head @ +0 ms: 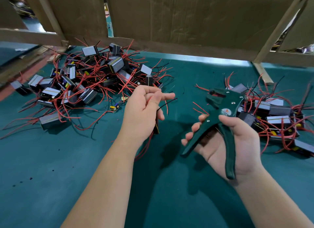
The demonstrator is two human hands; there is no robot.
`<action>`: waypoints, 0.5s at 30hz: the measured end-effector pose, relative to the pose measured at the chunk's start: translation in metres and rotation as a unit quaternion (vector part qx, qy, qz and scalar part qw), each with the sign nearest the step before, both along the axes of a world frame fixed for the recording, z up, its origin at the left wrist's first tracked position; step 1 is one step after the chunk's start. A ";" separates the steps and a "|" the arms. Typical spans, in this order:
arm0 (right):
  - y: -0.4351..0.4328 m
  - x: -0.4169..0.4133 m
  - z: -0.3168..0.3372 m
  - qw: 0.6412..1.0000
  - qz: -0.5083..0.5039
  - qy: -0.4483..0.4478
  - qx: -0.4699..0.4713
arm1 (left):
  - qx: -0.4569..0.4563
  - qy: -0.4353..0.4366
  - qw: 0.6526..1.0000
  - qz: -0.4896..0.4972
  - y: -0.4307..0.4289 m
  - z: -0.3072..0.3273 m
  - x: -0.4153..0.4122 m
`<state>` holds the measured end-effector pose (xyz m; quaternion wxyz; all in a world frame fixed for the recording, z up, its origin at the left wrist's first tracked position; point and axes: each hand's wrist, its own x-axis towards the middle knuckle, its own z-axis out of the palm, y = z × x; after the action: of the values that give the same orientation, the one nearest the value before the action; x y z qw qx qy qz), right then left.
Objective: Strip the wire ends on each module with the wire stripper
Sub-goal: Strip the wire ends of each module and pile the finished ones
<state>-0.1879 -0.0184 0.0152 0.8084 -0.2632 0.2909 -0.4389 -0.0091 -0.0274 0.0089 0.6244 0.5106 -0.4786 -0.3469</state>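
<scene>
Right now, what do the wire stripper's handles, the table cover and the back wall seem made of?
The wire stripper handles: likely plastic, dark green, smooth with faint sheen; silver rivets look metal. The table cover: matte teal, perhaps felt or rubber mat. The back wall: brown cardboard, dull, with creases.

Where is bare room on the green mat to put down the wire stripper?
Free: green mat near left, below the left module pile, and between left forearm and right forearm. Crowded: that pile and right module pile.

Module [157, 128] mostly hidden behind L hand [141, 112]; only dark edge shows. Wire stripper [220, 108] label too blurry to read. Pile of modules [275, 115] cut off at R edge.
</scene>
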 end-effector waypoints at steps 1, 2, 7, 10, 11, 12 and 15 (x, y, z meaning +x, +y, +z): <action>-0.002 -0.002 0.001 1.000 -0.007 0.016 0.014 | -0.005 0.016 1.000 -0.005 0.000 0.001 0.001; -0.003 -0.003 0.001 0.999 -0.001 0.031 0.026 | -0.012 0.031 0.999 -0.010 0.000 0.002 0.001; 0.001 0.000 0.001 0.993 0.113 0.026 0.023 | -0.036 0.050 0.998 -0.024 0.000 0.003 0.001; 0.008 0.003 -0.002 0.982 0.188 -0.011 -0.024 | -0.032 0.009 0.999 -0.018 0.001 0.004 0.000; 0.010 0.004 -0.003 0.978 0.203 -0.019 -0.034 | -0.033 -0.004 0.999 -0.015 0.002 0.004 0.000; 0.011 0.005 -0.004 0.976 0.212 -0.022 -0.041 | -0.035 -0.012 0.999 -0.013 0.002 0.004 -0.001; 0.012 0.006 -0.003 0.975 0.216 -0.010 -0.053 | -0.039 -0.027 0.999 -0.008 0.003 0.005 -0.003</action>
<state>-0.1817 -0.0060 0.0120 0.8719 -0.3574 0.1955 -0.2716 -0.0121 -0.0244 0.0138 0.6285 0.4910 -0.5122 -0.3187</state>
